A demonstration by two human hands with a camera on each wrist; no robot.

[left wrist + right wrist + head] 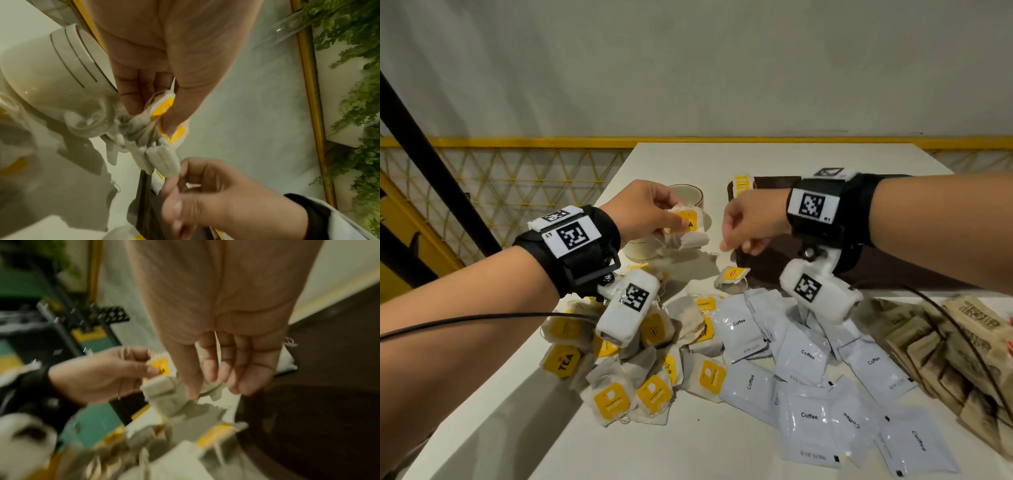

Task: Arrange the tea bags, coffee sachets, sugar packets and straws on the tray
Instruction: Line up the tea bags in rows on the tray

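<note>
My left hand (678, 222) pinches a small bunch of tea bags (690, 228) with yellow tags, held in the air over a cream cup. The left wrist view shows the thumb and fingers of this hand (156, 116) clamped on the bunch (158, 151), whose paper pouches dangle below. My right hand (732, 245) hovers just right of the bunch, over the left edge of the dark brown tray (876, 270), fingers relaxed and empty (213, 391). One tea bag (742, 185) lies at the tray's far left corner. No straws are in view.
On the white table (722, 157) a heap of tea bags (637, 363) lies near left, white coffee sachets (808, 359) in the middle, and brown sugar packets (962, 342) at right. A red-tagged tea bag (732, 275) lies beside the tray. Cups (686, 197) stand behind my left hand.
</note>
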